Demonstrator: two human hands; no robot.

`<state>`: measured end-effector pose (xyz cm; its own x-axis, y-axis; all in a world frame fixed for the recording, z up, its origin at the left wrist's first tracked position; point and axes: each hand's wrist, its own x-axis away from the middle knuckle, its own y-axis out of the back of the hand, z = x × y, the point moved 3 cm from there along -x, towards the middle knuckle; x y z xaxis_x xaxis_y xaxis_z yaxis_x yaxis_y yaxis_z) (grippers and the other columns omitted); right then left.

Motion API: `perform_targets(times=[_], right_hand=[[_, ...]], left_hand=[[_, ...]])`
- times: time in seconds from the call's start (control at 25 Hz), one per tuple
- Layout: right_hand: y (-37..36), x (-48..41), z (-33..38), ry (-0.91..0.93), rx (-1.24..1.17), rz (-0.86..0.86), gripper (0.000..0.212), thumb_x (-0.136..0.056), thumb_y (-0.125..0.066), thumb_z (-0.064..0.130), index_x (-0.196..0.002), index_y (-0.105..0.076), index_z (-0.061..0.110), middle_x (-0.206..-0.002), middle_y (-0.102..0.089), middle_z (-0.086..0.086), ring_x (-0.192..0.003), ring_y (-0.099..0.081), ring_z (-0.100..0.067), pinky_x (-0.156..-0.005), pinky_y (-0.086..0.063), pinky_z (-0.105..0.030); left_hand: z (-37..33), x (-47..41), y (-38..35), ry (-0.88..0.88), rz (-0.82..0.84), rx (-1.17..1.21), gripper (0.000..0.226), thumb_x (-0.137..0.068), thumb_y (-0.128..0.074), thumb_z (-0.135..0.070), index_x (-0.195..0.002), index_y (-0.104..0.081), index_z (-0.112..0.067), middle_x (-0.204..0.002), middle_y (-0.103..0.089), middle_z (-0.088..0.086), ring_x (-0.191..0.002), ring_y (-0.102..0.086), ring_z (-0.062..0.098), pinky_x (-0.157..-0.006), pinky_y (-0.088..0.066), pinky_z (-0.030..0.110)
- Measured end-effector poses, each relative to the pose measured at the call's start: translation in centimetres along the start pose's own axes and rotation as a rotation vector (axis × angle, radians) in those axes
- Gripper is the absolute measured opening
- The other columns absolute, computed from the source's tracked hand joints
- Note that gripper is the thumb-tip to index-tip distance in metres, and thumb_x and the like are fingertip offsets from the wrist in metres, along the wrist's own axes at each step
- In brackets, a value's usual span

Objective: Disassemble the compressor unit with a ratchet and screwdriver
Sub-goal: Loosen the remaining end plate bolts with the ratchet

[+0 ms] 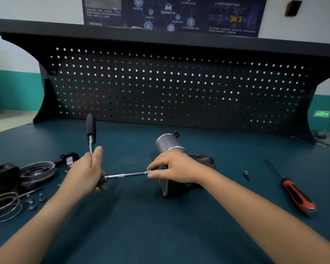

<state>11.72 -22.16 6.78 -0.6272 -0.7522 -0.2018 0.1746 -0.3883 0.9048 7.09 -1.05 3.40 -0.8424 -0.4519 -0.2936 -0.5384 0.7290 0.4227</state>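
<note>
Head view showed a dark green workbench [160,231] backed by a black pegboard [179,88]. The compressor [167,142] lay on its side at the middle of the bench, slightly right, with its silver cylinder pointing to the far side and its dark body nearer.

At the left edge lay parts already taken off: a black housing [2,178], a round cover [37,170] beside it, and nearer, some thin metal rings [4,206] and a few bolts [35,201].

The ratchet [91,128] stood with its black handle pointing up and away, and its extension bar [130,174] ran level to the right, into the compressor's left side. The left hand [86,172] had its fingers curled round the ratchet near the head, thumb laid up along the shank. The right hand [177,166] rested over the compressor's body, thumb and fingertips pinching the bar's right end; the socket and fastener were hidden beneath them.

A screwdriver [295,193] with a red and black handle lay untouched at the right, well apart, and a small bit [246,175] lay between it and the compressor.

By my reading, the step in hand was loosening a bolt on the compressor's left face. Next, the socket needed to sit squarely, the right hand needed to steady the unit, and the left needed to swing the handle.
</note>
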Motion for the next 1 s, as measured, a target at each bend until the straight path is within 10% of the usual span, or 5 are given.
perform_targets(times=[0.12,0.36,0.56,0.76,1.0], right_hand=[[0.0,0.0,0.1,0.007,0.033,0.017,0.024,-0.09,-0.06,0.033,-0.103,-0.072,0.018,-0.103,-0.067,0.003,-0.1,-0.058,-0.01,-0.09,-0.044,-0.032],[0.3,-0.2,-0.4,-0.061,-0.084,0.072,0.025,-0.093,-0.054,0.034,-0.093,-0.072,0.017,-0.099,-0.064,0.013,-0.096,-0.053,0.004,-0.077,-0.032,0.001],[0.1,0.0,-0.4,-0.092,-0.115,0.015,0.031,-0.077,-0.071,0.044,-0.105,-0.065,0.031,-0.084,-0.061,0.027,-0.08,-0.051,0.023,-0.071,-0.037,0.001],[0.0,0.0,-0.4,-0.045,-0.007,-0.038,0.019,-0.078,-0.071,0.038,-0.095,-0.069,0.028,-0.088,-0.066,0.021,-0.085,-0.056,0.007,-0.08,-0.047,-0.02],[-0.2,-0.1,-0.6,-0.068,0.046,0.026,0.026,-0.088,-0.056,0.046,-0.102,-0.071,0.031,-0.116,-0.062,0.007,-0.118,-0.047,-0.004,-0.097,-0.038,-0.028]], left_hand=[[0.0,0.1,0.5,-0.052,0.019,-0.156,0.054,-0.094,-0.024,-0.052,-0.079,-0.046,-0.006,-0.052,-0.063,0.009,-0.035,-0.058,0.02,-0.046,-0.042,0.029],[-1.9,2.2,2.1,-0.791,-0.245,-0.126,0.042,-0.095,-0.023,-0.049,-0.076,-0.049,-0.022,-0.071,-0.055,-0.01,-0.052,-0.046,0.014,-0.057,-0.034,0.027],[-1.6,1.8,1.1,-0.396,-0.255,-0.048,0.052,-0.095,-0.025,-0.044,-0.065,-0.046,-0.006,-0.049,-0.052,-0.006,-0.045,-0.05,0.014,-0.056,-0.034,0.032],[-0.5,0.4,0.4,-0.109,-0.102,-0.062,0.048,-0.099,-0.023,-0.038,-0.068,-0.041,-0.006,-0.054,-0.06,0.014,-0.039,-0.05,0.023,-0.065,-0.043,0.037],[-1.3,1.7,1.1,-0.514,-0.271,-0.061,0.055,-0.094,-0.02,-0.047,-0.066,-0.05,-0.01,-0.054,-0.055,0.0,-0.051,-0.051,0.012,-0.066,-0.037,0.031]])
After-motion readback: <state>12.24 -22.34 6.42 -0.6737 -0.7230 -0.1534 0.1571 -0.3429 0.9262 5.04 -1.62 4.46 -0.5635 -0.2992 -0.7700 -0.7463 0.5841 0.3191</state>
